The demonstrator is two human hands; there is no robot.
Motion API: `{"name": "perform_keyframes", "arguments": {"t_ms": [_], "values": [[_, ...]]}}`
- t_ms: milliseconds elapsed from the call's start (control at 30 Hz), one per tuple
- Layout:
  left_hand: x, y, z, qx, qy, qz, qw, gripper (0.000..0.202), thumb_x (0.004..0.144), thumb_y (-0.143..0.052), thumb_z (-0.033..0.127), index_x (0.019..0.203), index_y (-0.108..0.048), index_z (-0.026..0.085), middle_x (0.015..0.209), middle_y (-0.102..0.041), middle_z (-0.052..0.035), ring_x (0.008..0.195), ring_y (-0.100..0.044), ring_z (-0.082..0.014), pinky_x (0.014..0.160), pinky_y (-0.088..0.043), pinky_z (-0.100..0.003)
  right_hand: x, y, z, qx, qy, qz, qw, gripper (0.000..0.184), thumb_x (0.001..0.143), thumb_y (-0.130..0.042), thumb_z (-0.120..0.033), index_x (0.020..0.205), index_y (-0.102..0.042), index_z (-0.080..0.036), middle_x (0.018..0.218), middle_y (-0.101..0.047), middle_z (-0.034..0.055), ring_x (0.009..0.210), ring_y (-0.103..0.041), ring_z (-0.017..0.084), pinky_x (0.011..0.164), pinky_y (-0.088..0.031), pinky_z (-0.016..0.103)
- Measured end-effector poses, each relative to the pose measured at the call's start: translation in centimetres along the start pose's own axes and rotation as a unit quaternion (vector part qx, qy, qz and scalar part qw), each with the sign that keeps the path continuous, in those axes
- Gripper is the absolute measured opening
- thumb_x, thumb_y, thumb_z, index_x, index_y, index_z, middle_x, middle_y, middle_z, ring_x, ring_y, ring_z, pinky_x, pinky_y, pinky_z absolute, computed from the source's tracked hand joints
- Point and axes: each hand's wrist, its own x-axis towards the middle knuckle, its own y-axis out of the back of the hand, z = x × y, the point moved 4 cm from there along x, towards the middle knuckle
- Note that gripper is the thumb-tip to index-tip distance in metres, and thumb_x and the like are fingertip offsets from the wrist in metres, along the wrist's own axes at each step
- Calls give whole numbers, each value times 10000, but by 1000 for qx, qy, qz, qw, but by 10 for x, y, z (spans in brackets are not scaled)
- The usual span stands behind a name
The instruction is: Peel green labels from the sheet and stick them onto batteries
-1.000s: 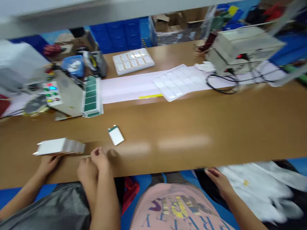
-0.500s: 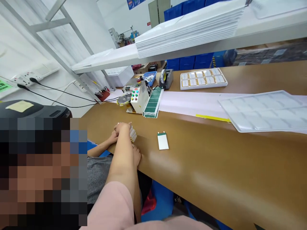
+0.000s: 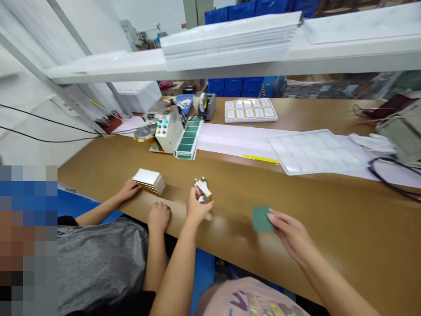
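Observation:
My left hand (image 3: pixel 195 206) is closed around a few white slabs that look like battery pouch cells (image 3: pixel 204 188), just above the table. A green edge and small tabs show at their far end; a cell lying beneath may be part of this, I cannot tell. My right hand (image 3: pixel 289 230) pinches a flat green square sheet (image 3: pixel 262 218), slightly blurred, over the table to the right. A stack of white pouch cells (image 3: pixel 148 177) stands to the left, with a co-worker's hand (image 3: pixel 130 189) touching its side. The co-worker's other hand (image 3: pixel 159 216) rests at the table edge.
Behind stand a small machine with buttons (image 3: pixel 167 131), strips of green sheets (image 3: pixel 189 139), a tape dispenser (image 3: pixel 207 106) and a filled white tray (image 3: pixel 251 115). A clear plastic tray (image 3: pixel 315 151) lies right. A shelf (image 3: pixel 230 72) crosses above the brown table (image 3: pixel 329 219).
My left hand has moved right, away from the stack, with white cells in it. My right hand has come into view with a green sheet. The view has turned right.

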Motion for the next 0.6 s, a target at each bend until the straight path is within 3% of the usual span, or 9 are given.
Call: {"name": "perform_keyframes", "arguments": {"t_ms": [100, 200, 400, 600], "values": [[-34, -71, -6, -61, -52, -132, 988, 400, 493, -660, 193, 706, -322, 171, 764, -485, 15, 725, -500, -84, 659, -421, -197, 28, -39, -21, 35, 6, -76, 996, 673, 420, -650, -546, 876, -474, -85, 1018, -499, 81, 753, -489, 19, 689, -425, 154], [-50, -107, -16, -90, -38, -182, 978, 361, 519, -637, 187, 743, -356, 165, 751, -487, 20, 684, -490, -69, 638, -418, -185, 43, -48, -15, 19, -21, -102, 994, 669, 424, -638, -575, 813, -407, -81, 845, -517, 37, 667, -461, -2, 644, -413, 157], [-56, -122, -33, -104, -9, -220, 970, 435, 549, -599, 156, 945, -419, 170, 849, -561, -11, 740, -546, -105, 641, -433, -199, 47, -41, 5, -35, 11, -97, 995, 641, 464, -604, -599, 752, -368, -77, 732, -469, -2, 631, -407, -34, 617, -387, 124], [-58, -127, -43, -107, -3, -228, 968, 456, 544, -601, 146, 957, -409, 171, 863, -555, -9, 754, -541, -107, 661, -438, -210, 49, -40, 16, -74, 76, -71, 992, 606, 537, -548, -602, 750, -364, -66, 896, -494, 19, 706, -416, -44, 686, -387, 96]]}}
